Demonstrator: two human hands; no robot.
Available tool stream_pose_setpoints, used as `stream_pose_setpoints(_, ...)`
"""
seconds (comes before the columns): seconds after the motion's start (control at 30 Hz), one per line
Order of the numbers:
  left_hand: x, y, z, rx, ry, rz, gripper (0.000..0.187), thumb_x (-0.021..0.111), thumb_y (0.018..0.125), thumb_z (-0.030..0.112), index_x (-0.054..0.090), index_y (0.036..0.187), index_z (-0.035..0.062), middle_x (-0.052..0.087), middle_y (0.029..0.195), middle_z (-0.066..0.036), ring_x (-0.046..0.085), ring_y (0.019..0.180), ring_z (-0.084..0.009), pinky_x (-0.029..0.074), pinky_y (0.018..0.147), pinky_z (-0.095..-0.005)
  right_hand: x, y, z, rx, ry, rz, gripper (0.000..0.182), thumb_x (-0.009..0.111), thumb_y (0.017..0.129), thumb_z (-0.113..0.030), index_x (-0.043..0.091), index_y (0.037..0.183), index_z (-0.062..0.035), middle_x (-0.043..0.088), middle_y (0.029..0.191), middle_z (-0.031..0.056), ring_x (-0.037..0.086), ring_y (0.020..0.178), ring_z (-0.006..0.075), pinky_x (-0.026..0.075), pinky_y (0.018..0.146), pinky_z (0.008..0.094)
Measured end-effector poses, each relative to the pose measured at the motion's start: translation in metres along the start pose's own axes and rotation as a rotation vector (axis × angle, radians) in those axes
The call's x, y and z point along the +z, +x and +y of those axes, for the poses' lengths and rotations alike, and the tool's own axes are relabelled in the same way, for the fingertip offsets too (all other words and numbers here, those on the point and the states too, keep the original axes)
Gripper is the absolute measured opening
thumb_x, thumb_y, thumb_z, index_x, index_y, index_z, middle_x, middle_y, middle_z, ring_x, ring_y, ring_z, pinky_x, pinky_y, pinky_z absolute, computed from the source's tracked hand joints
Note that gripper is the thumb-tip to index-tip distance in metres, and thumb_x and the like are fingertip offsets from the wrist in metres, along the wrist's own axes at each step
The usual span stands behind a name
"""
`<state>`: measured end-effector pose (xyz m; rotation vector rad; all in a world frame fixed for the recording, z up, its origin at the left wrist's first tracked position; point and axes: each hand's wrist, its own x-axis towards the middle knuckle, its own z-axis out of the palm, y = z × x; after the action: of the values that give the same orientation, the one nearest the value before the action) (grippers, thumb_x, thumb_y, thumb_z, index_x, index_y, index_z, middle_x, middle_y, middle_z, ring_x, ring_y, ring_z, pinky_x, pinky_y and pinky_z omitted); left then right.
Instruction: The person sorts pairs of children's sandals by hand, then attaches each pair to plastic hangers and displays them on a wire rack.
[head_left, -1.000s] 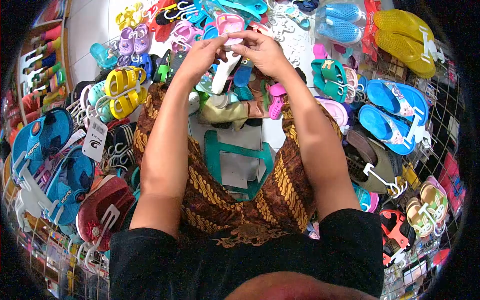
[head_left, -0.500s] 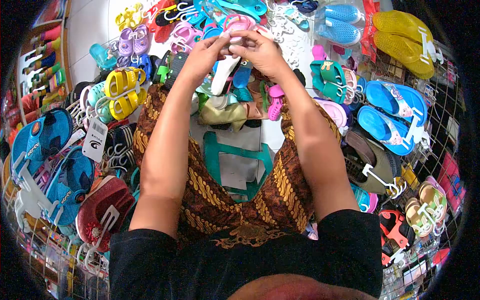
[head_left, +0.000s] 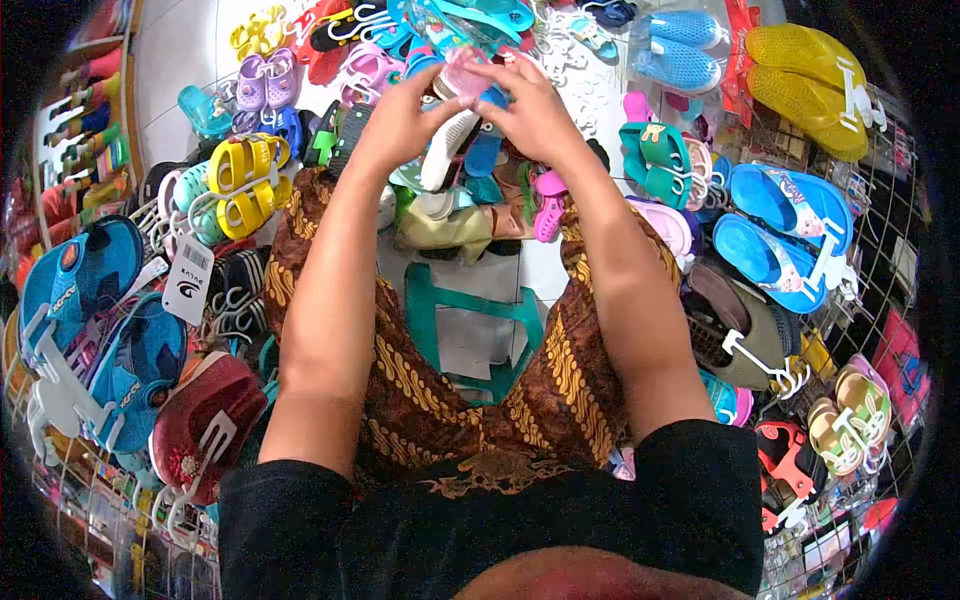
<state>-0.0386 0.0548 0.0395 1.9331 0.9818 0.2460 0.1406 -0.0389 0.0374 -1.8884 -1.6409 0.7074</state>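
A small pink sandal (head_left: 466,76), somewhat blurred, is held up between my two hands near the top middle of the head view. My left hand (head_left: 403,118) has its fingers and thumb closed on the sandal's left side. On the other side my right hand (head_left: 532,108) pinches it with fingertips and thumb, the fingers curved. Just below the hands is a shoe with a white ribbed sole (head_left: 448,152), among a pile of footwear. A blue shoe (head_left: 483,152) lies beside that sole. The hands partly cover the pink sandal.
Yellow sandals (head_left: 245,185) and lilac clogs (head_left: 266,82) lie left; green sandals (head_left: 658,160) and blue slippers (head_left: 785,235) lie right. Wire racks (head_left: 880,250) with hung footwear flank me. A green stool-like frame (head_left: 425,320) stands between my knees.
The pink sandal has turned and tilted between my hands. My hands have moved slightly apart, and the fingers that met above it are now separated on either side.
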Motion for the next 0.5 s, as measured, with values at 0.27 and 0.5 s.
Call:
stream_pose_setpoints(0.27, -0.004, -0.001, 0.005, -0.062, -0.355, -0.260, 0.057, 0.077, 0.078, 0.029, 0.058, 0.123, -0.0005, 0.066, 0.105, -0.014, 0.063, 0.096, -0.0206, 0.050, 0.085, -0.0348, -0.023, 0.000, 0.005, -0.052, 0.333, -0.279, 0.060, 0.075, 0.079, -0.033, 0.055, 0.131, -0.0118, 0.057, 0.127, 0.0107, 0.053, 0.119, 0.0266, 0.040, 0.102, 0.0393)
stream_pose_setpoints(0.5, -0.003, 0.003, 0.011, -0.028, -0.645, -0.187, 0.049, 0.069, 0.087, 0.025, 0.054, 0.130, 0.0071, 0.060, 0.119, -0.012, 0.057, 0.110, -0.0195, 0.047, 0.094, -0.0357, -0.018, 0.001, 0.006, 0.189, 0.694, -0.195, 0.059, 0.076, 0.080, -0.035, 0.056, 0.126, -0.0039, 0.064, 0.112, 0.0129, 0.060, 0.107, 0.0222, 0.049, 0.092, 0.0350)
